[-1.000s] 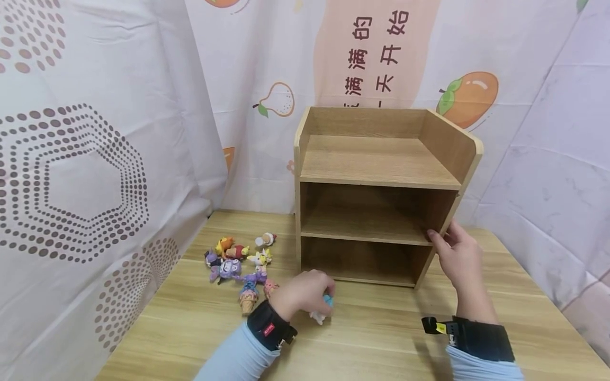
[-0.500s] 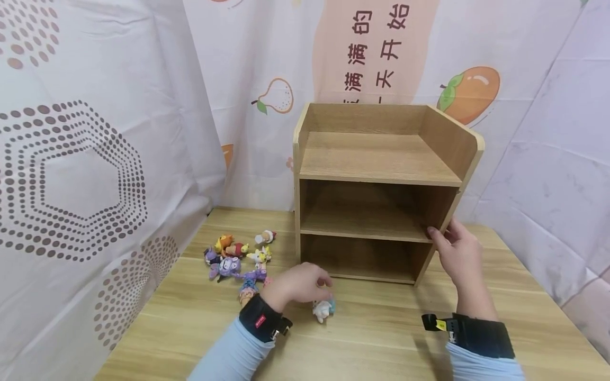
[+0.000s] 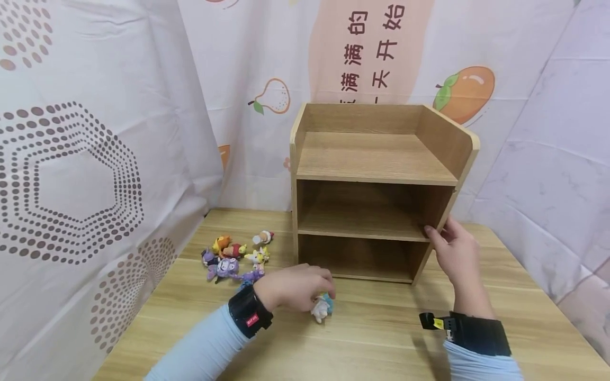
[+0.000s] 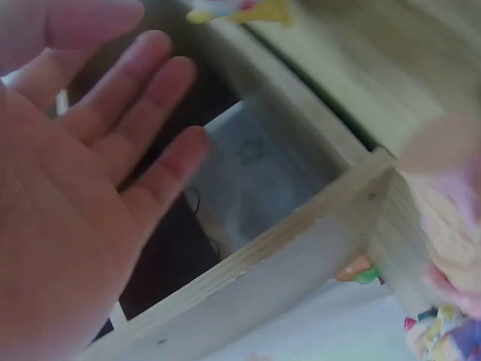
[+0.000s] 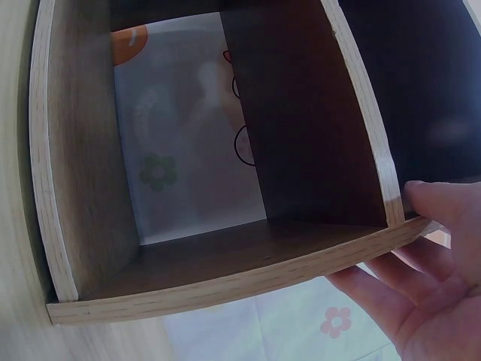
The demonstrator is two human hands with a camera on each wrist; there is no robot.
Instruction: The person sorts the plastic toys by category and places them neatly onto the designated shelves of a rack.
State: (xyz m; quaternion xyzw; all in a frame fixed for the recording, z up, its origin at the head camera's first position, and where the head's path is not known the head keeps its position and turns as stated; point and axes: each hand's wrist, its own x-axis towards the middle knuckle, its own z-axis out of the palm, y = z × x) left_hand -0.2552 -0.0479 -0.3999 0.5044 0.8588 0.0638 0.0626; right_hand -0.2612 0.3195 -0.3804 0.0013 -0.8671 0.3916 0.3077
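Observation:
My left hand (image 3: 300, 287) is over the table in front of the shelf's left side, right at a small white and light-blue figurine (image 3: 321, 309) that it partly covers. In the left wrist view its fingers (image 4: 161, 162) are spread and loosely bent, with nothing between them and the thumb. My right hand (image 3: 455, 254) grips the right side panel of the wooden shelf (image 3: 376, 182). Its thumb lies inside at the middle board, the fingers outside, as the right wrist view shows too (image 5: 443, 282).
Several small figurines lie grouped on the table left of the shelf, among them a purple one (image 3: 227, 267), an orange one (image 3: 221, 244) and a yellow-white one (image 3: 258, 256). An ice-cream figurine (image 4: 451, 203) shows near the left wrist. Printed cloth (image 3: 257, 42) hangs behind.
My left hand drew back up and left from the white and light-blue figurine, then came low beside it again. The right hand keeps its hold on the shelf.

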